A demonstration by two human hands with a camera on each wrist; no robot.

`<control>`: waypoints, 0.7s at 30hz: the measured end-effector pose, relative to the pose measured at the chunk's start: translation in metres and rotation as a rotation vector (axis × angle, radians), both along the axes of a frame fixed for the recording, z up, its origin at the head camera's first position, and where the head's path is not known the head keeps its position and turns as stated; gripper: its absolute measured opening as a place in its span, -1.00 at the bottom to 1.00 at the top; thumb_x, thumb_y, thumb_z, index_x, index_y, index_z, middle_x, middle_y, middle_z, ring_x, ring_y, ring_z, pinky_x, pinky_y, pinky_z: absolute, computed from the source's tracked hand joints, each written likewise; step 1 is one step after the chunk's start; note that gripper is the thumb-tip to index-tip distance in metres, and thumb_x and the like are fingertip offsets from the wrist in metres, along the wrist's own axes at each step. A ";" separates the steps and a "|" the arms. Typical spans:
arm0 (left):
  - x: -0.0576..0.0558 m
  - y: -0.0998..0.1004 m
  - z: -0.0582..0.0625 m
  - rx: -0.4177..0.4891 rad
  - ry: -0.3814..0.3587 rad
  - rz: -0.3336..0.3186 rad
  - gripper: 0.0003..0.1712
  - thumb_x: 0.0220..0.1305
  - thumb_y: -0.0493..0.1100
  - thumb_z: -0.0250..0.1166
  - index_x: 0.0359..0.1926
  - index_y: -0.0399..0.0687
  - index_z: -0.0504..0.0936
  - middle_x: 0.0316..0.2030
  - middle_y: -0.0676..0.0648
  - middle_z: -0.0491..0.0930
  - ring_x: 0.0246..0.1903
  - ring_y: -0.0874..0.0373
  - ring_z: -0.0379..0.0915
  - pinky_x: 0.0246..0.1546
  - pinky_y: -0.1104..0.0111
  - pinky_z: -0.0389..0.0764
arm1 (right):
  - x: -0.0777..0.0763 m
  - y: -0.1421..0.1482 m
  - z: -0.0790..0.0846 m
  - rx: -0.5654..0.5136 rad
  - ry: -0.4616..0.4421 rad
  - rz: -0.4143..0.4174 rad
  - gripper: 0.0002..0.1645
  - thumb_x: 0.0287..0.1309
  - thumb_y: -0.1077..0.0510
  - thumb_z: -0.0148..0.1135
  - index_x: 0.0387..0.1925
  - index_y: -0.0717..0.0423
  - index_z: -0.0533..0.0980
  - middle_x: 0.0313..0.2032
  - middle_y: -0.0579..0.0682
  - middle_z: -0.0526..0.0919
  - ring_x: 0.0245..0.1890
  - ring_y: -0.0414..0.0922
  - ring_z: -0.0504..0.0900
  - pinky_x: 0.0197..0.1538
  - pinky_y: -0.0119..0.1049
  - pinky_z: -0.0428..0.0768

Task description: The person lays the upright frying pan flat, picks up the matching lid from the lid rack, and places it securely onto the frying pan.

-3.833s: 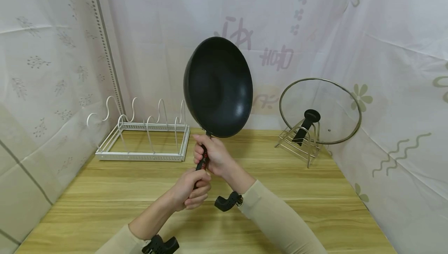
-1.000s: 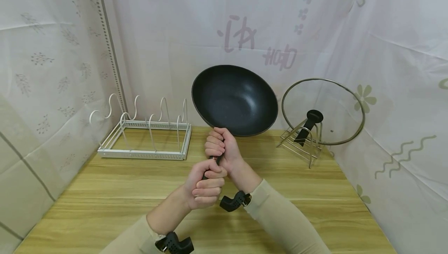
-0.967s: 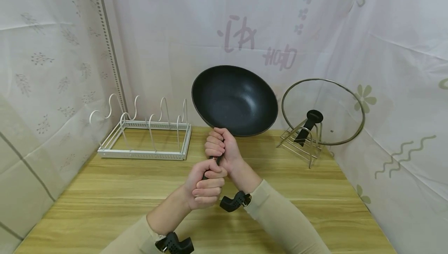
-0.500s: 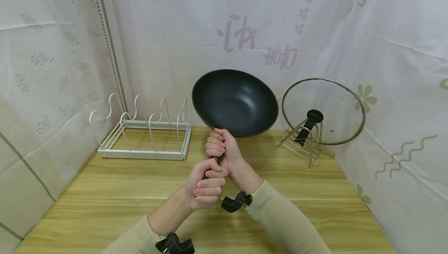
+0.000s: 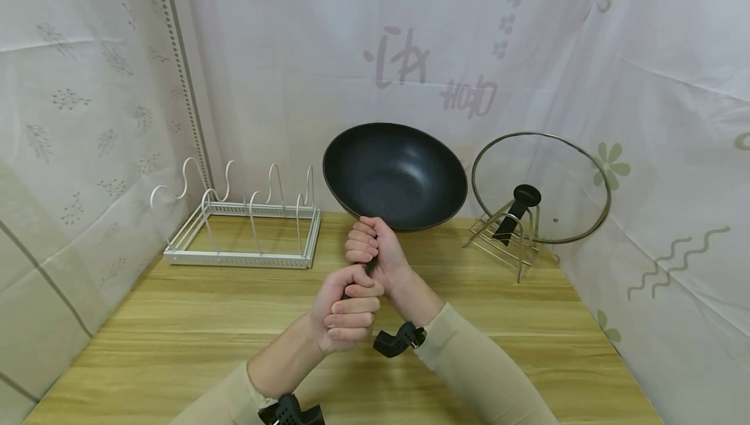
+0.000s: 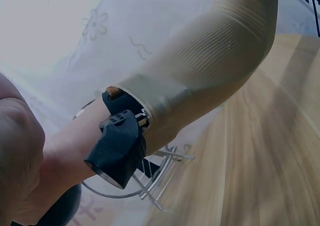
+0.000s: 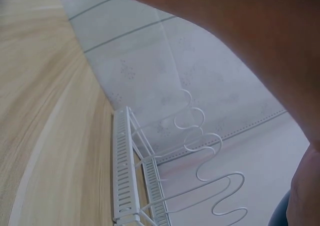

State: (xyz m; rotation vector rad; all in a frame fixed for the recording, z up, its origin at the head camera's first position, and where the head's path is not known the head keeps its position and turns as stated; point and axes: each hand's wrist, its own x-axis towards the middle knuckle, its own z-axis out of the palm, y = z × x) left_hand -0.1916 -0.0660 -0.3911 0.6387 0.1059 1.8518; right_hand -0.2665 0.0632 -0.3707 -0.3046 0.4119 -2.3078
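A black wok [image 5: 395, 174] is held up over the wooden table, its dark inside tilted toward me in the head view. My right hand [image 5: 377, 252] grips its handle close to the pan. Lower on the same handle [image 5: 369, 266], my left hand [image 5: 346, 308] has its fingers wrapped round the end, and together the hands hide most of the handle. In the left wrist view, part of the left hand [image 6: 20, 151] shows at the left edge, with the right forearm beyond it. At the lower right of the right wrist view, a sliver of the wok [image 7: 280, 211] appears.
To the left on the table [image 5: 234, 321] stands a white wire rack [image 5: 240, 259] with several curved dividers. A glass lid [image 5: 562, 178] with a black knob leans in a small metal stand [image 5: 518, 249] at the right. Patterned curtains [image 5: 263, 54] enclose the back and sides.
Since the earliest frame, the wok has lowered and leaned to the right, its opening turned more upward. Over the last second it sinks slightly further. Both hands keep their grip on the handle.
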 end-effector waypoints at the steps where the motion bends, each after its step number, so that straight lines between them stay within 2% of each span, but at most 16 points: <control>1: 0.000 0.000 0.000 0.000 -0.005 -0.003 -0.53 0.57 -0.16 -0.08 -0.58 0.14 0.06 -0.80 0.16 0.03 -0.87 0.33 -0.03 -0.85 0.56 -0.03 | 0.000 0.000 0.000 0.008 -0.001 -0.006 -0.31 0.78 0.00 -0.42 -0.65 -0.08 0.20 -0.76 -0.17 0.36 -0.76 -0.23 0.47 -0.59 -0.54 0.37; 21: -0.002 0.004 -0.004 0.045 -0.036 -0.083 -0.52 0.56 -0.15 -0.06 -0.58 0.16 0.07 -0.79 0.17 0.04 -0.86 0.34 -0.02 -0.84 0.56 0.01 | 0.004 0.005 -0.002 0.072 -0.018 -0.066 -0.32 0.78 0.01 -0.36 -0.66 -0.10 0.20 -0.75 -0.20 0.35 -0.76 -0.29 0.44 -0.58 -0.56 0.34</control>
